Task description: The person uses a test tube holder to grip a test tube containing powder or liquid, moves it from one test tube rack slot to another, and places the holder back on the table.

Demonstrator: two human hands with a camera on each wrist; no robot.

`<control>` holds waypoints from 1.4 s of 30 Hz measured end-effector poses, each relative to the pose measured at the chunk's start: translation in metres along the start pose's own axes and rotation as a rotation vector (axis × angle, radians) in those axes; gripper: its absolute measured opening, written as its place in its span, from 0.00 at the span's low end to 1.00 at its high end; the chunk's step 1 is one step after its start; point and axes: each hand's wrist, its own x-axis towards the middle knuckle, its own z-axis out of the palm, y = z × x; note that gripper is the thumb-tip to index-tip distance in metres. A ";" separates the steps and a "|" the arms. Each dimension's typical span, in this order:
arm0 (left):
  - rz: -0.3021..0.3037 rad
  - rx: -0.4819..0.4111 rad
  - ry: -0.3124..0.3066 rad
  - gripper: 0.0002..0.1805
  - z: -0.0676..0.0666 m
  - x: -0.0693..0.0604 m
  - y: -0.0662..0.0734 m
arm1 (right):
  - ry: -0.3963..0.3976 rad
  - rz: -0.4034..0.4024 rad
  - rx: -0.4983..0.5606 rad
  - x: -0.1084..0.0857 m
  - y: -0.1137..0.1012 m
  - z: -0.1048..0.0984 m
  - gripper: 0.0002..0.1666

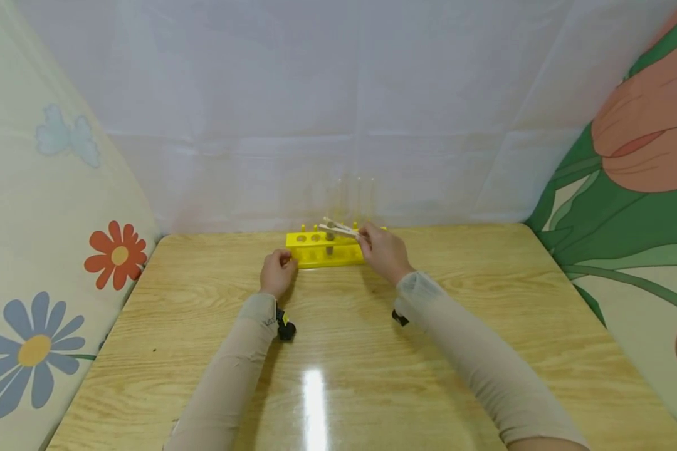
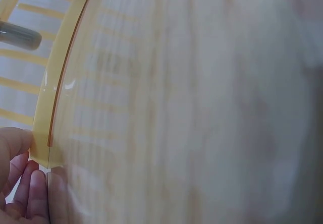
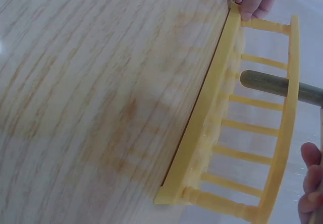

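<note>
Left hand (image 1: 276, 274) pinches rack (image 1: 344, 242) at its 8 o'clock end; right hand (image 1: 388, 254), pinching clamp (image 1: 341, 229) at tube's (image 3: 265, 82) 4 o'clock, should move vertically, gently.

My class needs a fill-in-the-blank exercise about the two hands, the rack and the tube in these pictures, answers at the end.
1. The plastic test-tube rack is coloured ____.
2. Between the left hand and the right hand, the pale wooden clamp is held by the ____ one.
3. Of the rack's left and right ends in the head view, the left hand grips the ____ one.
4. The dark slender tube's rounded end points ____, towards the rack's base.

Missing words: yellow; right; left; down.
</note>
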 end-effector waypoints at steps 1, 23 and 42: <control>0.000 0.001 0.000 0.16 0.000 0.000 0.000 | 0.006 0.001 0.005 0.001 0.000 0.000 0.09; 0.014 0.018 0.011 0.15 -0.003 0.002 -0.003 | 0.080 -0.015 0.036 0.012 -0.007 -0.010 0.12; -0.011 0.009 -0.005 0.16 0.000 0.001 -0.003 | 0.152 -0.093 -0.006 0.022 -0.013 -0.028 0.10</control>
